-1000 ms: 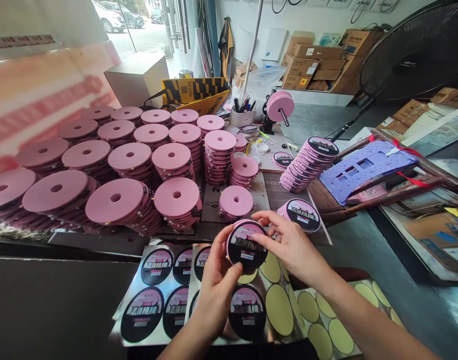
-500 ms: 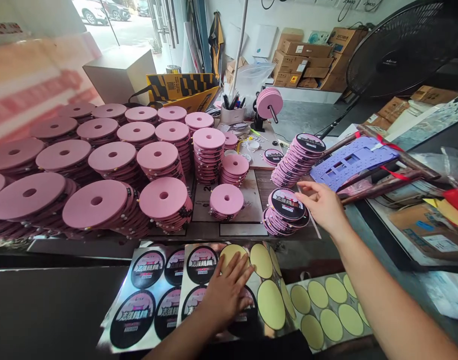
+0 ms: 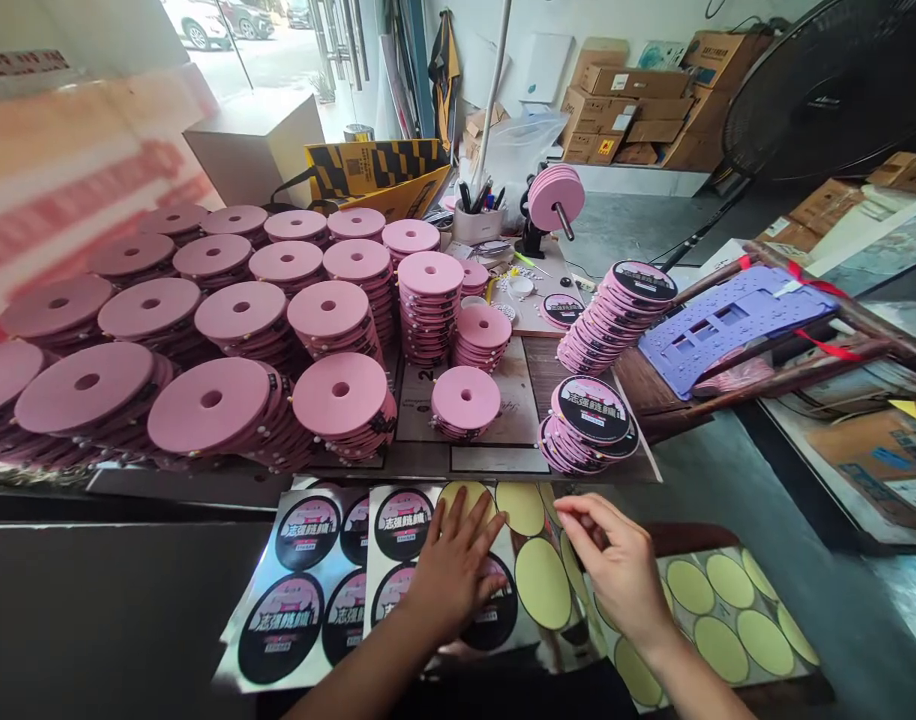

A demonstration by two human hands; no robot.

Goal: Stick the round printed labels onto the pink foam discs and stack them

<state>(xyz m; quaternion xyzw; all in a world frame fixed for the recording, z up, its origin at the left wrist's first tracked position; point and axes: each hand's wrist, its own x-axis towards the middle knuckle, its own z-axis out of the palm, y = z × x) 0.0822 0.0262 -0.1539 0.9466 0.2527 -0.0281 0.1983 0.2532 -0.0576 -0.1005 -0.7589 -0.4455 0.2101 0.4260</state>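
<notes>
My left hand [image 3: 462, 570] lies flat with fingers spread on a sheet of round stickers [image 3: 542, 583]; some black-and-pink labels remain on it, and other circles show yellow backing. Over the sheet's right edge, my right hand [image 3: 615, 555] has thumb and index finger pinched together; whether anything is between them I cannot make out. Beneath lies another sheet of stickers [image 3: 282, 615] to the left. Just beyond my right hand stands a short stack of pink foam spools [image 3: 589, 430] with a printed sticker on top. A taller, leaning labelled stack [image 3: 615, 315] rises behind it.
Rows of stacked pink spools [image 3: 207, 400] fill the table's left side. At the back, more spools hang on a black winder [image 3: 555, 198] beside a pen holder [image 3: 478, 222]. A purple plastic seat [image 3: 735, 325] and a black fan [image 3: 825, 110] stand right. Another yellow-circled sheet [image 3: 720, 645] lies lower right.
My right hand has moved from the labelled spool stack down toward me to the sticker sheet's right edge. My left hand stays on the sheet. The view has shifted slightly.
</notes>
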